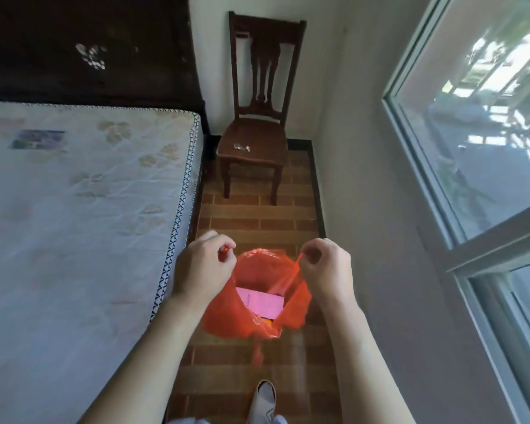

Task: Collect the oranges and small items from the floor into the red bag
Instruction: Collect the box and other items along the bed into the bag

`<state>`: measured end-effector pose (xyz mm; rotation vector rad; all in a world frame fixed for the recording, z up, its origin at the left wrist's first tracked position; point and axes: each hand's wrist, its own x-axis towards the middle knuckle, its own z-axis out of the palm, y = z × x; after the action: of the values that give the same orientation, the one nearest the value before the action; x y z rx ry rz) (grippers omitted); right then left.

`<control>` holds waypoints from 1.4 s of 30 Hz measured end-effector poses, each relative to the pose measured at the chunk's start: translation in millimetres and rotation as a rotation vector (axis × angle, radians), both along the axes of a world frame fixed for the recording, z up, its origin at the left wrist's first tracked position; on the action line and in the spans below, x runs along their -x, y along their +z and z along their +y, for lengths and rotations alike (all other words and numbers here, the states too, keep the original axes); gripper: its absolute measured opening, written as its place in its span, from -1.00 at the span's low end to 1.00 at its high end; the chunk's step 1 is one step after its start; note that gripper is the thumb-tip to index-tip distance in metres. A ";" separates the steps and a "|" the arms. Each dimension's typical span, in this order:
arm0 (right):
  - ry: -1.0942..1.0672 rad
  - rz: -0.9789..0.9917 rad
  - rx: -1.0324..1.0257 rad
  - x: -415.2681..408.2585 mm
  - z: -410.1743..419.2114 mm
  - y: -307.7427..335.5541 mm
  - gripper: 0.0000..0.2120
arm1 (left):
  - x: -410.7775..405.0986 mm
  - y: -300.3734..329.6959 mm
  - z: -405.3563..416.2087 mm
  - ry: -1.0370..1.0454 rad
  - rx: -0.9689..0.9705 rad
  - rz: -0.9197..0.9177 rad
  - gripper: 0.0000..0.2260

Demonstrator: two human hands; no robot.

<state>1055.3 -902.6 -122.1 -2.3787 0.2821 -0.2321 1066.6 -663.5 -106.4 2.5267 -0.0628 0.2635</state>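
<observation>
A: Fingers first. Left hand (203, 264) is curled tight, thumb & forefinger pinching one red handle. Right hand (324, 267) same deal, pinching the other handle, which is stretched thin btwn hand & bag.

B: And the red bag (254, 313) itself?

A: Hangs btwn both hands, off the brick floor (257, 221), mouth pulled open. Inside there's a pink box (262, 302) lying flat, w/ a bit of orange (268, 322) peeking under its near edge. Prob one of the oranges, can't be sure.

B: Anything left on the floor?

A: None visible in the strip btwn the mattress (83, 191) & the wall. Only a shoe (265, 399) at the bottom. Something small & shiny sits on the chair (253, 139) seat, not on the floor, too small to ID.

B: So collecting looks nearly done?

A: That's my read. The step in hand seems to be holding the bag open, or gathering the handles.

B: Tips?

A: Thin plastic, so keep the pull even on both handles; right one's already stretched, more tension may tear it. Bring hands together rather than apart. Keep the bag upright so the box doesn't tip out. If more stuff turns up, hold w/ one hand & drop items in low.
</observation>
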 end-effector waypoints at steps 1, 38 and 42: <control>0.000 0.002 0.004 -5.6 -2.8 5.2 -0.80 | -2.8 5.7 -0.3 0.001 0.009 -0.010 -0.86; -0.025 0.041 -0.024 -410.4 85.9 24.0 -0.80 | -407.0 -13.8 111.3 -0.042 0.198 -0.010 -0.83; 0.014 0.052 -0.037 -458.6 84.9 14.3 -0.80 | -444.2 -17.5 102.2 -0.026 0.182 0.005 -0.85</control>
<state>1513.8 -817.7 -107.7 -2.3518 0.2922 -0.1575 1510.8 -561.3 -123.9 2.3441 -0.0666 0.2406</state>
